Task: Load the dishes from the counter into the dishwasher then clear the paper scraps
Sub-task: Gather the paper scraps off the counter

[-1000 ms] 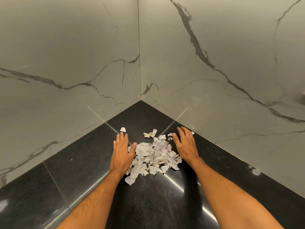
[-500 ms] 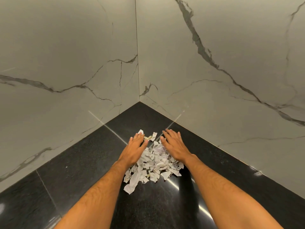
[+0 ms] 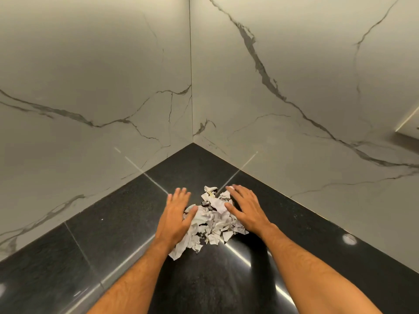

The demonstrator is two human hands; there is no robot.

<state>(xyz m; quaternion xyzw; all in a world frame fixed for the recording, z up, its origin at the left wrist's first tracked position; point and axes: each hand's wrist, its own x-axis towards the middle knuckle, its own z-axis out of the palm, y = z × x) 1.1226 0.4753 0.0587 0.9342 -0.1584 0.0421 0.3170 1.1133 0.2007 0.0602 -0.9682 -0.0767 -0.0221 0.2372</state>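
A heap of torn white paper scraps (image 3: 209, 223) lies on the black stone counter (image 3: 108, 241), near the inner corner. My left hand (image 3: 175, 217) lies flat against the heap's left side, fingers straight, thumb touching the paper. My right hand (image 3: 246, 210) lies flat on the heap's right side, fingers spread over the far scraps. Neither hand grips anything. No dishes or dishwasher are in view.
Two grey-veined marble walls (image 3: 90, 87) meet at a corner (image 3: 192, 141) just behind the heap. A pale ledge or fixture (image 3: 410, 123) shows at the right edge. The counter runs left and right from the corner.
Both hands have swept inward and toward me, pulling the loose far scraps into a tighter heap. The stray scrap at the far left now lies with the pile.
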